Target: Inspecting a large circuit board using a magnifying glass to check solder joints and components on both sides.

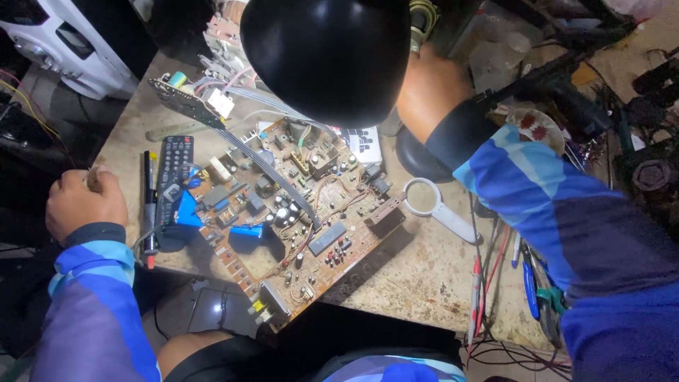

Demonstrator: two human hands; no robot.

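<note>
A brown circuit board [297,212] crowded with components lies tilted on the worn workbench [417,276], a grey ribbon cable [269,170] running across it. My left hand [83,201] rests as a fist at the bench's left edge, apart from the board, with a small pale thing half hidden in it. My right hand [428,88] reaches behind the black lamp shade [325,56] at the top, fingers hidden. Both arms wear blue patterned sleeves.
A black remote control [173,170] and a dark pen-like tool [148,205] lie left of the board. A white magnifying glass [438,205], probe leads [481,283] and pens lie to the right. Clutter of tools and parts fills the far right; a white device [64,42] sits at top left.
</note>
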